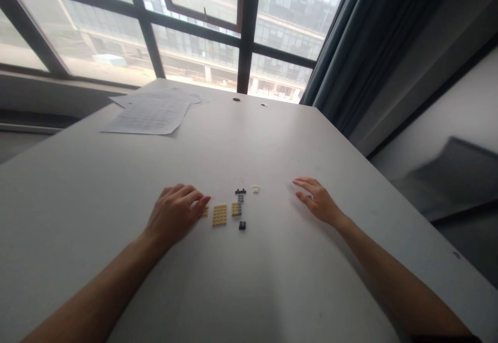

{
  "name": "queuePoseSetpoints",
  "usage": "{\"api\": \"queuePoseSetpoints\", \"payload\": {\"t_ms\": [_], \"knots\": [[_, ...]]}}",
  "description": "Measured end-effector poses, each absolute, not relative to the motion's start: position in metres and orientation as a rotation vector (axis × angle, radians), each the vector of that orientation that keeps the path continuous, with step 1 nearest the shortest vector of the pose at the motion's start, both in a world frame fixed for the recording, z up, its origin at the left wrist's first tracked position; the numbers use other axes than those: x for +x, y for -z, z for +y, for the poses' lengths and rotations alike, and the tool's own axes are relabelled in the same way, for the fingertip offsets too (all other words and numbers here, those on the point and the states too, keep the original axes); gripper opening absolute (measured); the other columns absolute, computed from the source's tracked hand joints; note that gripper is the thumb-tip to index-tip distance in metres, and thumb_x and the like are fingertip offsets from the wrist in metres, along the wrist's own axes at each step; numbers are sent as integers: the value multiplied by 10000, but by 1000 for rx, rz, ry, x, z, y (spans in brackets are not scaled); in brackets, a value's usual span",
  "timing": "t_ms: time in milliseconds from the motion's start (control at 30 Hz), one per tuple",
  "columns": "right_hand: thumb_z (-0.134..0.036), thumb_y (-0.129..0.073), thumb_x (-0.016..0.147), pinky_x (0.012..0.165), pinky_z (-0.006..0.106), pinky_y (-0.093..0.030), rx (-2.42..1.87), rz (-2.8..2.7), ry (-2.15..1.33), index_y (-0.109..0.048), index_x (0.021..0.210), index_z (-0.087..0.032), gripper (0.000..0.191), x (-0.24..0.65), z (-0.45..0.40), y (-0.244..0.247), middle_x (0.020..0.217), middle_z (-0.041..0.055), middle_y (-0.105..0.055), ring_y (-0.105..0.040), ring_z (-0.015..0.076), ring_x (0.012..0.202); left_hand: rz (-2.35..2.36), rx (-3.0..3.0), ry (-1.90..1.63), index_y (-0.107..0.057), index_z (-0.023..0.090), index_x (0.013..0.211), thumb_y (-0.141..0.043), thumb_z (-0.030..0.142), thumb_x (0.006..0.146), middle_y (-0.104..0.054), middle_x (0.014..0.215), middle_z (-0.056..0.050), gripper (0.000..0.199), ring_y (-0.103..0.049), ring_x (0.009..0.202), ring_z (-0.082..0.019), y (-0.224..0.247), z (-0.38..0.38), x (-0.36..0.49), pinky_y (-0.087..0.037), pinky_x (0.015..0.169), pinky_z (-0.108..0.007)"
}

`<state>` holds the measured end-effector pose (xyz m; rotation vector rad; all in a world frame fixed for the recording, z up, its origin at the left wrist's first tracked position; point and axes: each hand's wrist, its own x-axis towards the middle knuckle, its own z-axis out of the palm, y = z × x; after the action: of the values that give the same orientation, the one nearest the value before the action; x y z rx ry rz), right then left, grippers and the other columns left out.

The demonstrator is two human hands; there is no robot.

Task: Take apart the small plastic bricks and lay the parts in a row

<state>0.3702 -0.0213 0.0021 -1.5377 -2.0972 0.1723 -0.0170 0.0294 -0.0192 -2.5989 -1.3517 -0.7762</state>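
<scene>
My left hand (177,210) rests on the white table, fingers curled loosely, its thumb and index finger beside a small tan piece (205,211) that it partly covers. Just right of it lies a larger tan studded plate (220,215). Further right a smaller tan piece (235,209) touches grey pieces (240,198). A black piece (240,191) sits behind them and another black piece (242,225) in front. A small white piece (256,189) lies to the right. My right hand (316,200) is apart from these, fingers spread, with a small grey piece (310,196) partly hidden by it.
Printed papers (148,114) lie at the back left of the white table (249,151). Two small round fittings (236,99) are near the back edge. A window stands behind, with a dark curtain (330,57) at the right.
</scene>
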Motion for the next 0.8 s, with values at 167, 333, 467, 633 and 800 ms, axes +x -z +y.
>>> {"api": "queuePoseSetpoints", "payload": {"t_ms": [167,333,467,633,800], "knots": [[-255,-446,910,1063,419,-348,-1481,-2398,-160,-551,1275,-202,383,291,-7,1,1276,70,-587,-478,223,1214,-1348,-2605,765,-660,219,733,-416,415,924,-672,783,-42,367,-560,756,-208,17,29,-17,-376,762,-362],[-207,-442,911,1056,398,-344,-1472,-2444,-78,-588,1224,-203,345,280,9,7,1246,53,-612,-496,205,1190,-1349,-2610,755,-653,223,738,-426,417,922,-674,800,-42,351,-558,773,-210,19,30,-18,-372,768,-360],[-224,-431,911,1022,423,-394,-1587,-2356,-28,-646,1148,-230,320,338,17,5,1187,43,-653,-554,215,1131,-1351,-2615,750,-648,222,731,-419,413,926,-671,792,-42,357,-559,773,-213,19,29,-17,-371,764,-362],[-259,-397,890,953,430,-478,-1755,-2164,-65,-727,997,-231,348,429,10,5,1079,51,-703,-624,237,1032,-1339,-2620,772,-650,219,714,-424,406,919,-668,775,-43,358,-567,767,-211,16,29,-15,-373,753,-356],[-282,-431,860,973,412,-466,-1784,-2099,-127,-732,995,-235,334,455,-6,11,1084,43,-701,-619,229,1045,-1323,-2622,740,-650,209,719,-407,411,925,-669,795,-43,377,-562,772,-205,16,28,-15,-371,759,-348]]}}
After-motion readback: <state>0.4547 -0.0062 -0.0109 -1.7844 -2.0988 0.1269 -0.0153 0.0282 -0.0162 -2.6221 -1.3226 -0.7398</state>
